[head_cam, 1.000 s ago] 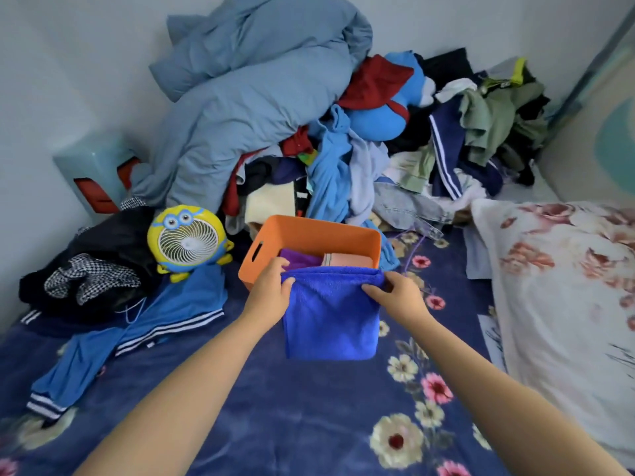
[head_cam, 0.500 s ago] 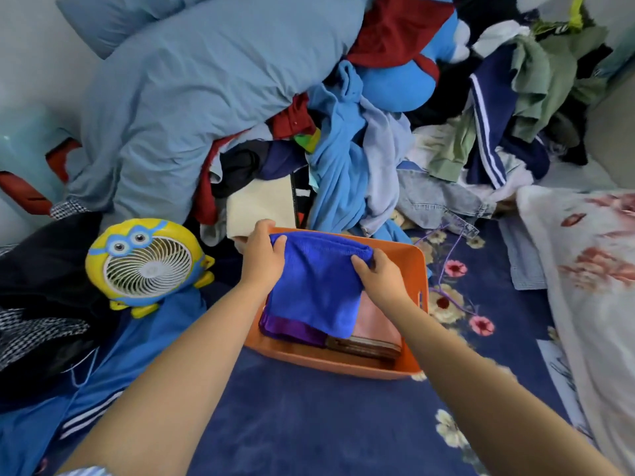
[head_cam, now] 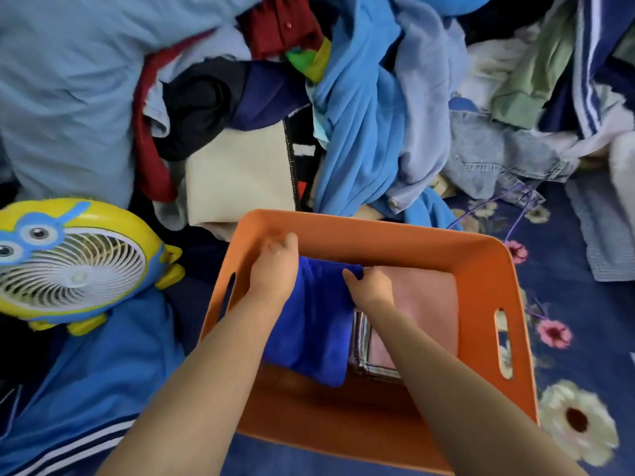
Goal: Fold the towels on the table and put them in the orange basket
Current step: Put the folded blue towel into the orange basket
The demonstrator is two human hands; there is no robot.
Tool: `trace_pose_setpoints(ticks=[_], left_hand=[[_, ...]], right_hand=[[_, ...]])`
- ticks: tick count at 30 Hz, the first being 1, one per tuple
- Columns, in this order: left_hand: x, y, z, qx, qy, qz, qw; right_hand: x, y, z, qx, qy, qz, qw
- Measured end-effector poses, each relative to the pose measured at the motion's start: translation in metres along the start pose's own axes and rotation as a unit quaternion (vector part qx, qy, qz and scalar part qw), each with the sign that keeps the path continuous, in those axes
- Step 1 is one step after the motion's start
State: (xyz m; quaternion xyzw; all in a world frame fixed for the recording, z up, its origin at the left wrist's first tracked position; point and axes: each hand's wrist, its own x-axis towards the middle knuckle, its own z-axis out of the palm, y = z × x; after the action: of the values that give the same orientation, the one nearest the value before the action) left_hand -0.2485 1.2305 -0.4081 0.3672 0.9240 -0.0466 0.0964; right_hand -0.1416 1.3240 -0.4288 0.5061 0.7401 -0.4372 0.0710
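Observation:
The orange basket (head_cam: 481, 269) stands on the blue flowered bedsheet, seen from above. Inside it lies a folded royal-blue towel (head_cam: 316, 331) on the left half, beside a folded pink towel (head_cam: 429, 304) with a striped folded cloth (head_cam: 360, 341) under it. My left hand (head_cam: 275, 269) grips the blue towel's far left corner, down inside the basket. My right hand (head_cam: 369, 286) pinches the towel's far right corner, next to the pink towel. What lies under the blue towel is hidden.
A yellow and blue cartoon fan (head_cam: 72, 262) sits left of the basket. A tall heap of clothes and a pale blue quilt (head_cam: 68, 80) rise right behind it. Blue striped clothing (head_cam: 86, 389) lies at the near left.
Both hands carried the blue towel from in front of the basket over its rim and down inside, onto the left stack. My head moved closer and looks more steeply down.

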Motion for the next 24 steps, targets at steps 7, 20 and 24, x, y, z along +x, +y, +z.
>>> trace_pose_setpoints(ticks=[7,20,24], left_hand=[[0.024,-0.012,0.036,0.033,-0.026,0.019,0.999],[-0.001,-0.023,0.079,0.079,-0.04,0.07,0.994],[-0.005,-0.019,0.076,0.055,-0.142,0.021,0.988]], right_hand=[[0.029,0.007,0.022,-0.051,0.063,-0.029,0.996],[0.011,0.048,0.059,-0.414,-0.029,-0.22,0.883],[0.02,0.045,0.061,-0.437,-0.054,-0.21,0.873]])
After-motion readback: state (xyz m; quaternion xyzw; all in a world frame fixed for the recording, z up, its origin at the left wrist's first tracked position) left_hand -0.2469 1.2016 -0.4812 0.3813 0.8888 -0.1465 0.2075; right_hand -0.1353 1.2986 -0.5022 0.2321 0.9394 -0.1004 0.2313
